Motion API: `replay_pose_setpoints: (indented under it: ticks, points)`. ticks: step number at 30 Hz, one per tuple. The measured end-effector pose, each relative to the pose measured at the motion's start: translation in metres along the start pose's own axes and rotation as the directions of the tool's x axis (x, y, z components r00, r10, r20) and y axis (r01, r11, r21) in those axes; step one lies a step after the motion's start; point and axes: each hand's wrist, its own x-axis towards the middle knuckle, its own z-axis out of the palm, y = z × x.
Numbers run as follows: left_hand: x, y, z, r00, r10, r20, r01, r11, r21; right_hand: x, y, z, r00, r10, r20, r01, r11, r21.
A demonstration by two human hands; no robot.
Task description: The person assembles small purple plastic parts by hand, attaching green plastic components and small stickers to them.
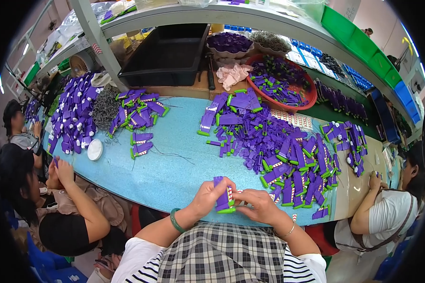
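Observation:
My left hand (208,197) grips a flat purple plastic piece (223,200) with a green end and a red-and-white striped strip along its side. My right hand (260,206) meets the same piece from the right, index finger and thumb bent against its striped edge and green end. Those fingertips partly hide whatever else they may pinch. Just beyond, to the right, lies a large pile of similar purple-and-green pieces (297,177), many with striped strips. Smaller loose purple parts (252,137) are heaped behind it.
A red basket (312,101) of purple parts and sticker sheets (292,119) sit farther back. At left are a wire heap (106,108), purple pieces (73,111) and a white round lid (95,149). A black tray (160,78) stands under the shelf (212,21). Co-workers sit at both sides.

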Motion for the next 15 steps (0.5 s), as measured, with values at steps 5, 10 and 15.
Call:
replay_pose_setpoints:
  ticks: [5,10,15]
  points:
    - [0.001,-0.001,0.003,1.0,0.014,-0.018,-0.012,0.997,0.079,0.012,-0.002,-0.004,0.946,0.324,-0.027,-0.311,0.924,0.224]
    - [-0.003,0.008,-0.001,0.98,0.187,0.067,-0.197,0.865,0.461,0.025,0.001,-0.011,0.948,0.195,0.251,-0.236,0.961,0.144]
    - [-0.017,0.02,-0.028,0.996,-0.022,-0.081,0.045,0.954,0.297,0.036,0.033,-0.039,0.975,0.223,-0.018,-0.169,0.679,-0.715]
